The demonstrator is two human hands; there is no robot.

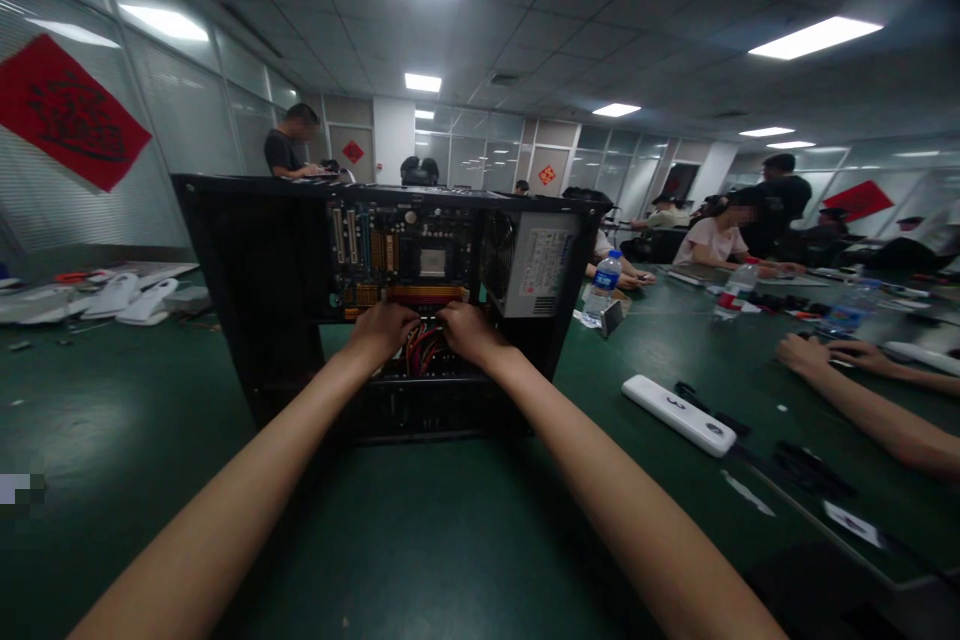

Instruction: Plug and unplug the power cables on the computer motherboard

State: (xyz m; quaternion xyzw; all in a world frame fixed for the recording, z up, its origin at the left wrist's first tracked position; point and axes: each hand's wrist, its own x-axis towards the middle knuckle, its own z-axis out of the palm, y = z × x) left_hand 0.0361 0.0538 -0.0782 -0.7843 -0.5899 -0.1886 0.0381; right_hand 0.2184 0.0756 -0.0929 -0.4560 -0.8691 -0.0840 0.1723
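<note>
An open black computer case (259, 385) stands on the green table in front of me, its inside facing me. Both my hands reach into it, below the motherboard's silver processor (432, 263). My left hand (384, 330) is closed at the left end of the orange-yellow memory slots (427, 294). At their right end, my right hand (469, 328) is closed too, with its fingers curled inward. Whatever the fingertips pinch is too small and dark to make out. Red, yellow and black cables (424, 348) bunch between and under the hands. A silver power supply (538, 265) sits at upper right.
Right of the case lie a white bar-shaped device (679, 414), black cables (810, 470) and a water bottle (602, 285). Another person's hands (814, 355) rest at the right. White devices (131, 298) lie on the left. Several people sit or stand farther back.
</note>
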